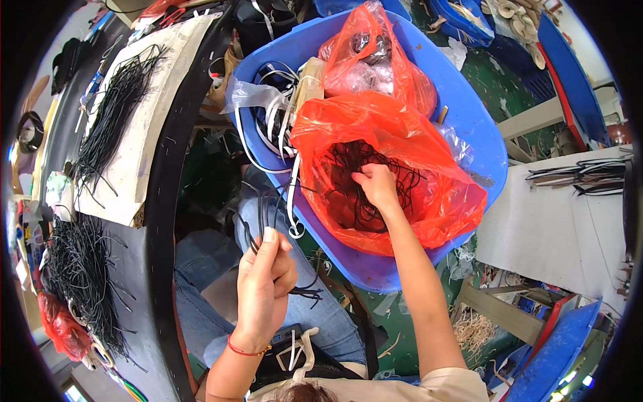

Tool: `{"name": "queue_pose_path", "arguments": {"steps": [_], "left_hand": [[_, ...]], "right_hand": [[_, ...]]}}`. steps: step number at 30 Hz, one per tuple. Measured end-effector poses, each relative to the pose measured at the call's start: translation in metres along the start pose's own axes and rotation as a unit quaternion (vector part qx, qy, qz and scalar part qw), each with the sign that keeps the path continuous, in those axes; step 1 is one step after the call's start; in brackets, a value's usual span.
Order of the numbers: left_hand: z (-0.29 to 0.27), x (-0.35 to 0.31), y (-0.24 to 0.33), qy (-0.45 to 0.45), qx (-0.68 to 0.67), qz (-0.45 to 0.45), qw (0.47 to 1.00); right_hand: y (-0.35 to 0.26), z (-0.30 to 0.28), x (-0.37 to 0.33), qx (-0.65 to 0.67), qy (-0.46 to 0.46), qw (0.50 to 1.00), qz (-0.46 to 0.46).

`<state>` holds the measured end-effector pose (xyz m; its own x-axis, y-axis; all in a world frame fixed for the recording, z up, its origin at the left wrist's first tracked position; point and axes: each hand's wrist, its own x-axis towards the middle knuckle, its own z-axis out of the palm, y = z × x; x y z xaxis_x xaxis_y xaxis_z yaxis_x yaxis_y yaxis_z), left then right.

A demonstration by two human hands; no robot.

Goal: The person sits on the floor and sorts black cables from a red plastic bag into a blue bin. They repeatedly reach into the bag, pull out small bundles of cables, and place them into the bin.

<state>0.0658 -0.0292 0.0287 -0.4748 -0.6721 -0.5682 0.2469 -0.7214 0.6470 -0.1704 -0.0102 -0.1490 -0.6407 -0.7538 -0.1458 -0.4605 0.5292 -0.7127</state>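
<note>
My left hand (268,275) is closed around a small bunch of thin black cords (262,213). Their ends stick out above the thumb and below the little finger. My right hand (377,185) reaches into an open red plastic bag (429,161), its fingers curled in among a tangle of black cords (355,213). The fingertips are partly hidden there. This bag rests in a large blue plastic tub (492,144) in front of me. Behind it in the tub is a second red bag (402,77), gathered upward at the top.
White straps (271,124) lie in the tub's left side, one hanging over the rim. On the black-edged bench at left, black cords (120,110) lie on a pale board (167,60), with another heap (80,275) nearer. At right, dark strips (583,175) rest on a white tabletop (536,221).
</note>
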Motion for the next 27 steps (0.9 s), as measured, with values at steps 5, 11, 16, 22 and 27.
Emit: {"name": "queue_pose_path", "arguments": {"steps": [5, 11, 16, 22, 27], "left_hand": [[-0.002, 0.007, -0.01, 0.01, 0.019, -0.014, 1.0], [0.025, 0.035, -0.032, -0.026, 0.044, -0.017, 0.999], [0.039, 0.047, -0.053, 0.01, 0.119, 0.038, 0.992], [-0.013, 0.036, -0.014, 0.092, 0.18, 0.293, 0.934], [-0.009, 0.013, 0.017, 0.136, 0.02, 0.192, 0.972]], "right_hand": [[-0.006, -0.036, -0.018, 0.084, 0.023, 0.996, 0.031], [-0.067, -0.082, -0.07, 0.001, 0.148, 0.969, -0.197], [-0.1, -0.078, -0.125, -0.098, 0.079, 0.934, -0.334], [-0.051, -0.062, -0.106, 0.041, -0.029, 0.956, -0.288], [0.015, -0.02, -0.019, -0.116, 0.041, 0.983, -0.137]]}}
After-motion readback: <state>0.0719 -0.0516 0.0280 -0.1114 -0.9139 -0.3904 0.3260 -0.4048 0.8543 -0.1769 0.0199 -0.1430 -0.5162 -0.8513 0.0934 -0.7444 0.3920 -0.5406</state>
